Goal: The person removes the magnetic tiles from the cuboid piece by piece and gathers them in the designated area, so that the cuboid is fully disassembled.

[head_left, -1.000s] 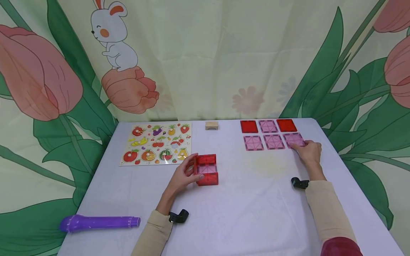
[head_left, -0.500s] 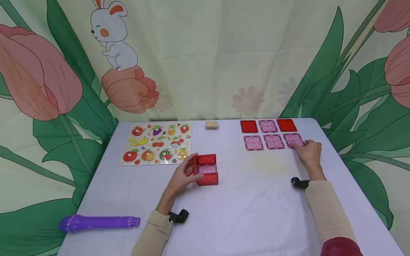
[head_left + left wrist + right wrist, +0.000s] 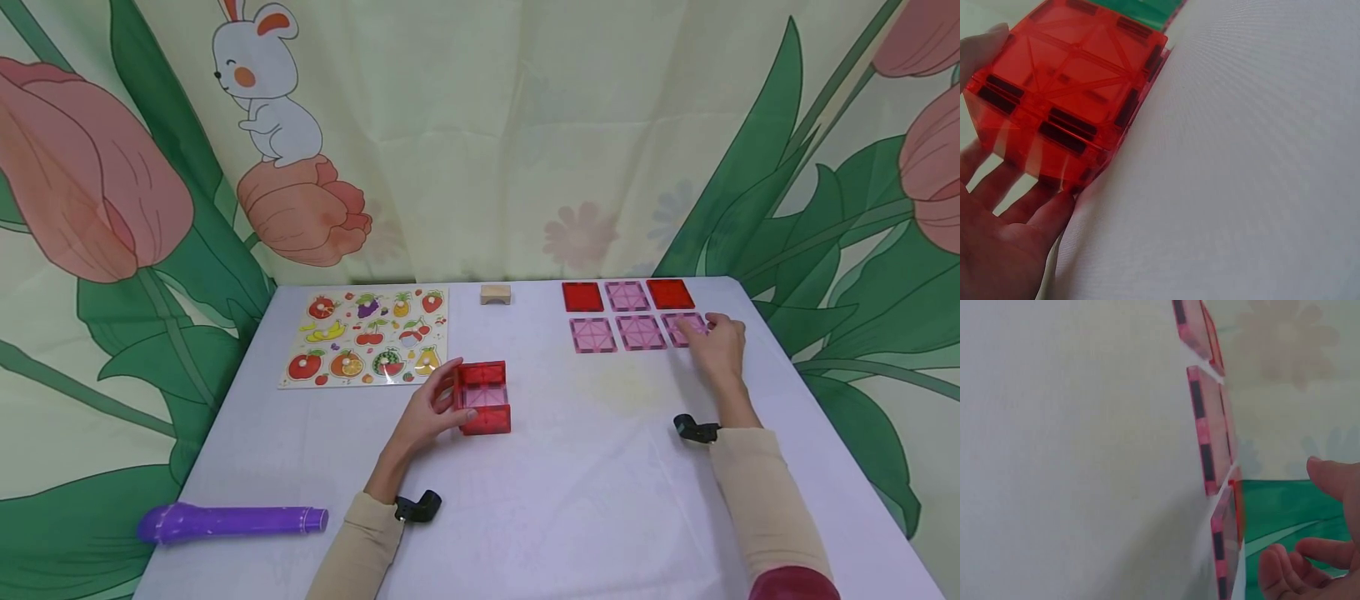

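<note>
A small open-topped box of magnetic tiles (image 3: 486,419), with red see-through walls and a pink floor, stands on the table. My left hand (image 3: 426,414) grips its left side, thumb at the near wall and fingers round the side; the left wrist view shows a red wall tile (image 3: 1079,62) close up. At the right, my right hand (image 3: 720,346) hovers over the rightmost pink magnetic tile (image 3: 677,332) of the front row, covering part of it. In the right wrist view its loosely bent fingers (image 3: 1270,572) are apart from the tiles and hold nothing.
Two more pink tiles (image 3: 641,332) lie in that row. Behind are a red tile (image 3: 582,297), a pink tile (image 3: 627,296) and another red tile (image 3: 671,293). A fruit picture board (image 3: 367,337), a wooden block (image 3: 496,294) and a purple microphone-shaped object (image 3: 236,522) lie around.
My right hand has come up off the rightmost pink tile and shifted slightly left. The left hand and the red box have stayed put.
</note>
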`<state>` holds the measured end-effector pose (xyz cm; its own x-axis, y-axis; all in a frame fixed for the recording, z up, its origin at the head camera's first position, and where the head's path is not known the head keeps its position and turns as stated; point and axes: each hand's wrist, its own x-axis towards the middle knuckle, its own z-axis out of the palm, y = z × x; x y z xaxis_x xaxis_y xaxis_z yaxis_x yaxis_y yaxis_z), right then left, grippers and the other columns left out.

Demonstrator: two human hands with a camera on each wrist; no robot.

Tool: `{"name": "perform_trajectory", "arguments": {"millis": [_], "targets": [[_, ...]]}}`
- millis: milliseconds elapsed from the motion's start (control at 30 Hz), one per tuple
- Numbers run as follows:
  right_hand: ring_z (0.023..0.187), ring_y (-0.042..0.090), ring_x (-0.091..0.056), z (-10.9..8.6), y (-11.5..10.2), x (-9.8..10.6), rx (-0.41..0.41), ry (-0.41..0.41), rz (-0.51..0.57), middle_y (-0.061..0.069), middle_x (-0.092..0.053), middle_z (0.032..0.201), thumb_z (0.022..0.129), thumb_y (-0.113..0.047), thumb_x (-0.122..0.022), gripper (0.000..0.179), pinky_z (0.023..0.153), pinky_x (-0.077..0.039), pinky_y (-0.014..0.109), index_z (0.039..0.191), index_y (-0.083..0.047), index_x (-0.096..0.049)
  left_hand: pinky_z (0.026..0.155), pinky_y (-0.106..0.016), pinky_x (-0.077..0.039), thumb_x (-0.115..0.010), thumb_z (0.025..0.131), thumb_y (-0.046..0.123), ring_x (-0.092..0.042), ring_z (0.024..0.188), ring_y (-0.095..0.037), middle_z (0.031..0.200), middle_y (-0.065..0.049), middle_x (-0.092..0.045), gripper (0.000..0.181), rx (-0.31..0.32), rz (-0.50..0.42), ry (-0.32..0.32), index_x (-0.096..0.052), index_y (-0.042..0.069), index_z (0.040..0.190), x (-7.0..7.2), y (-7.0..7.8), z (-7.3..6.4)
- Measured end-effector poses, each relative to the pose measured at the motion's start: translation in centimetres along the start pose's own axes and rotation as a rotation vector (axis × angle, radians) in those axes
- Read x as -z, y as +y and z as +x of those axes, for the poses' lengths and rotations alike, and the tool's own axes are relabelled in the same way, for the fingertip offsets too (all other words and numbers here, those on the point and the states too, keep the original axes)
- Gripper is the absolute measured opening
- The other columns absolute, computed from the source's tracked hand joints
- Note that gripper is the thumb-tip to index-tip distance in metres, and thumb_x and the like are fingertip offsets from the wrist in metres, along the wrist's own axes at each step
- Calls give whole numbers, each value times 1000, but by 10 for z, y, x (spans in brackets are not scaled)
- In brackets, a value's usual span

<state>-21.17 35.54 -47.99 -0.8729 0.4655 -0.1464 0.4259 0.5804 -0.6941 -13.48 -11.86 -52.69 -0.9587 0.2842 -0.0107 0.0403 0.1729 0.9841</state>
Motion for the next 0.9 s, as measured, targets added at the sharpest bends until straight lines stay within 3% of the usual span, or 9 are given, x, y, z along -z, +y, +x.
{"name": "perform_trajectory", "arguments": {"millis": [167,367,467,600,700,900], "targets": [[146,41,-28,-10,-14,-4,49,4,16,28,-26,157,99,-52,-51,82,112,-44,57,157,-1,-25,115,-48,-43,-78,85,20,-39,146,-29,155,-3,-43,79,-33,8,7,-38,27,153,0,1,-1],[142,41,-34,-28,-30,-14,134,15,31,28,-34,151,98,-48,-56,77,110,-46,57,154,-1,-32,115,-54,-43,-61,97,17,-44,142,-31,155,-4,-45,61,-84,46,27,-40,26,153,1,0,-2],[138,39,-38,-36,-35,-18,178,17,31,27,-38,149,98,-47,-57,75,108,-50,55,153,-2,-35,114,-57,-43,-53,101,20,-44,142,-30,155,-3,-46,54,-78,24,22,-41,27,153,1,0,-2],[127,36,-44,-47,-41,-24,242,15,21,25,-42,145,97,-47,-60,73,92,-58,39,151,-2,-39,115,-57,-42,-48,103,23,-42,144,-29,155,-2,-45,51,-49,-23,14,-41,29,152,1,-1,-1],[119,34,-46,-54,-47,-27,298,10,18,25,-45,142,96,-45,-62,72,78,-52,23,149,-1,-43,115,-56,-41,-48,103,23,-41,145,-28,155,-2,-45,50,-35,-37,13,-42,29,152,1,-3,-1],[110,33,-55,-69,-57,-36,376,-9,63,22,-50,137,95,-42,-66,66,70,-46,8,145,-3,-49,114,-55,-43,-50,103,25,-44,142,-28,153,-2,-46,50,-31,-31,20,-42,30,152,1,0,-1]]}}
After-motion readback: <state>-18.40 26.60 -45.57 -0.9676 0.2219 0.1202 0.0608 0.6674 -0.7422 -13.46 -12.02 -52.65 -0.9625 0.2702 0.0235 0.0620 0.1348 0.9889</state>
